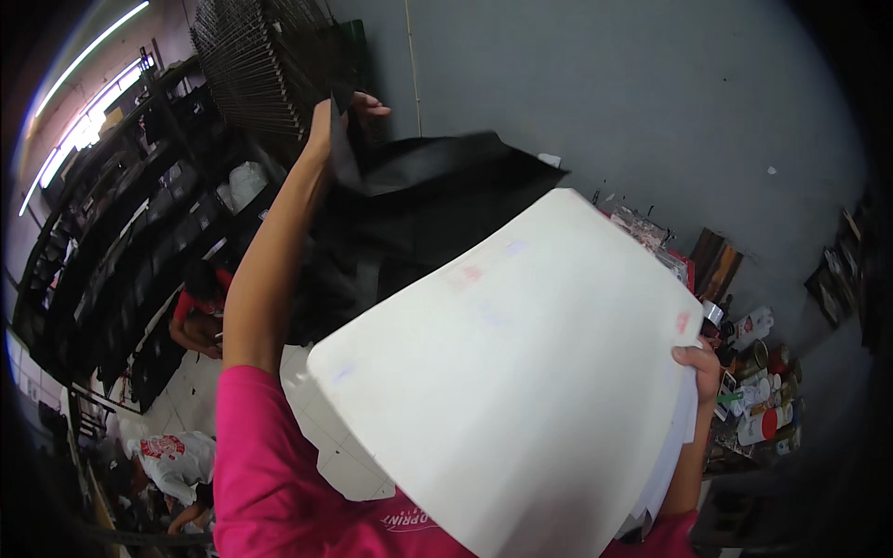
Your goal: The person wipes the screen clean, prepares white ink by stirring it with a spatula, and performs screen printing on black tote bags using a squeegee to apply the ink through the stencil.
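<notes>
My right hand [704, 368] grips the right edge of a large white board [521, 372], thumb on its face. The board has rounded corners and faint red and blue smudges, and it covers much of the view before my chest. Loose white sheets [668, 456] show behind its lower right edge. My left arm reaches up and away, and my left hand [366, 105] is at a raised corner of black fabric [428, 191]. The cloth hides the thumb and palm; the visible fingers close toward it. The fabric spreads in folds behind the board's far edge.
A wire drying rack [246, 65] stands at the far left, beside long dark shelves [139, 223]. Two people, one in red [200, 302] and one in a white shirt [177, 465], are low at the left. Cans and bottles [763, 400] crowd the right, by the grey wall [633, 84].
</notes>
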{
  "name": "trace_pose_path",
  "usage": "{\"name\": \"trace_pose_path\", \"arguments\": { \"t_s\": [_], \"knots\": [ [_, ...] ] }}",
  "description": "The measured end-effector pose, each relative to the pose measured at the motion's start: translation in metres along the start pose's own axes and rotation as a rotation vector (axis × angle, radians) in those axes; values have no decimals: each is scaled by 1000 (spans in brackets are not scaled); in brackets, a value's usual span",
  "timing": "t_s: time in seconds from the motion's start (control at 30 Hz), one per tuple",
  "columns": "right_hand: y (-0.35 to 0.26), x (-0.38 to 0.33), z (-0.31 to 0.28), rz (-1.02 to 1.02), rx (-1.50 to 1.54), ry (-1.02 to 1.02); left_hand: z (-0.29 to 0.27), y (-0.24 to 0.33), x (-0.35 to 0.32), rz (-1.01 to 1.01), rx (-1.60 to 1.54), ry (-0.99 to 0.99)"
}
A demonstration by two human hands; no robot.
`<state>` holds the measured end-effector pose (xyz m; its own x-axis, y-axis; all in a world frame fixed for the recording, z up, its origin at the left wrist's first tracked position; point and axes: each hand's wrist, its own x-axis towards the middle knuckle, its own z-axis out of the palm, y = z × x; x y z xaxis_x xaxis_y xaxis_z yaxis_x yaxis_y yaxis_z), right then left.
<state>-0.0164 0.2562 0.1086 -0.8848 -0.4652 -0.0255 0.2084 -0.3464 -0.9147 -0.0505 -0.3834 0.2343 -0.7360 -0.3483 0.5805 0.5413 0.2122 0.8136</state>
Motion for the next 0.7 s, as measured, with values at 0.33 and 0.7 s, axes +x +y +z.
{"name": "trace_pose_path", "arguments": {
  "t_s": [0.33,0.7],
  "knots": [
    [38,48,19,213,-44,-226,38,87,-22,-449,-35,-210],
    [30,48,47,25,-101,-21,44,77,-90,-517,146,-330]
  ]
}}
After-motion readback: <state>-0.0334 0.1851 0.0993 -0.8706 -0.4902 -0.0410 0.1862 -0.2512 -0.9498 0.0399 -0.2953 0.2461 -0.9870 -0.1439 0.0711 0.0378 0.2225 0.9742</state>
